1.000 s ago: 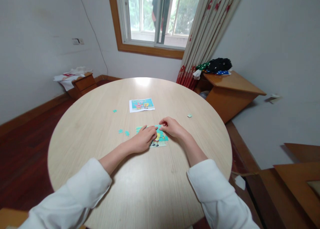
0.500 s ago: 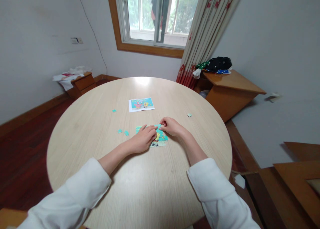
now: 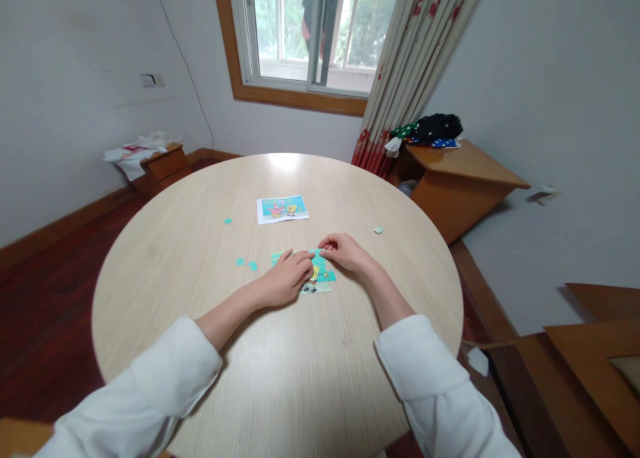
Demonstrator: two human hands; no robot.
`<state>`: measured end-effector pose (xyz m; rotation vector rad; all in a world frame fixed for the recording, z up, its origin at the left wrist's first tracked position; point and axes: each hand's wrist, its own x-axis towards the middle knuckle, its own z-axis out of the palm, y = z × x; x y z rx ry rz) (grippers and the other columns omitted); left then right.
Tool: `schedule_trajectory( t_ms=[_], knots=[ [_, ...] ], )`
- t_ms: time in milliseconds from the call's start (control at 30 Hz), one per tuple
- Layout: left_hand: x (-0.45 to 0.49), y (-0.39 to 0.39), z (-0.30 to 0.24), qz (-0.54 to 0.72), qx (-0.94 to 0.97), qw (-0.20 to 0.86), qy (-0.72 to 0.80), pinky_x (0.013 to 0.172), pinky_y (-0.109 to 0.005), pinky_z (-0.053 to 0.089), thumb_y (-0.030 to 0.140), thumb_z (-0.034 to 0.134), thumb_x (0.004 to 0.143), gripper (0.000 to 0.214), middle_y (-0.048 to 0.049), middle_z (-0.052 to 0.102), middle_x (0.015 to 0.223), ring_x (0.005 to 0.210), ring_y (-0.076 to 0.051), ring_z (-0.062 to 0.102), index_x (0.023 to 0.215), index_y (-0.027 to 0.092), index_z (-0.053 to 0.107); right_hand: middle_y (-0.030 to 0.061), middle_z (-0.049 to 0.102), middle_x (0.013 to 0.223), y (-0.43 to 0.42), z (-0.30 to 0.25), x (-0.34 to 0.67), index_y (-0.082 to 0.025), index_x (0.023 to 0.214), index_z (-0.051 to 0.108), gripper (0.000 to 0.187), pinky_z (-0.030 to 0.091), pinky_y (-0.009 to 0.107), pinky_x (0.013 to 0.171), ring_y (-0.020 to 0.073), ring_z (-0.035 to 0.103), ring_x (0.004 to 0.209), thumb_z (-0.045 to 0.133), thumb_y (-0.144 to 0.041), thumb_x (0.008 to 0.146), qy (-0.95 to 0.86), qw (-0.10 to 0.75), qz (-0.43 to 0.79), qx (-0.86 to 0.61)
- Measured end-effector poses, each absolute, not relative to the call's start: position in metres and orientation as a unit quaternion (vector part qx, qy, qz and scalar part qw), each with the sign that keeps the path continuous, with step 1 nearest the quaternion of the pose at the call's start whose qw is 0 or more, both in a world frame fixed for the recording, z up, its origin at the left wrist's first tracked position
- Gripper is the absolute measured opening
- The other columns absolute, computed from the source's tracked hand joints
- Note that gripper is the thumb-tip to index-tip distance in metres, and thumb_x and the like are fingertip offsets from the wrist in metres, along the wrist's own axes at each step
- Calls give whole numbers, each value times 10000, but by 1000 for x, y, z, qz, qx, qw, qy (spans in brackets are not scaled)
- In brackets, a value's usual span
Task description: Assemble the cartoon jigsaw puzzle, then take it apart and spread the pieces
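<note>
- little has shifted: your left hand (image 3: 284,279) still rests flat, fingers together, on the puzzle (image 3: 326,277) at mid-table
- your right hand (image 3: 345,253) curls at its far edge; can't tell if it pinches
- round wooden table (image 3: 280,378), window (image 3: 310,31), curtain (image 3: 415,65)
- one reference picture (image 3: 283,209), four loose pieces (image 3: 241,262)

Two forearms in view; loose white long sleeves, soft cuffs pushed back above wrists; hands bare, no rings.
</note>
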<state>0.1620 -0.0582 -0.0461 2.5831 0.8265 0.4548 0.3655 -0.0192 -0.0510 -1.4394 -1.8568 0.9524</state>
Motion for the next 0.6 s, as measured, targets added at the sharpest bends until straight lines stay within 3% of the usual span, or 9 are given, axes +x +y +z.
schedule_trajectory(
  t_ms=[600],
  knots=[
    [163, -57, -47, 160, 925, 177, 295, 1065, -513, 232, 167, 271, 920, 220, -118, 551, 1178, 1238, -210, 411, 852, 204, 477, -24, 535, 585, -18, -48, 357, -138, 689, 647, 45, 358, 221, 559, 91, 454, 560, 628, -165, 659, -695, 290, 311, -580]
  ],
)
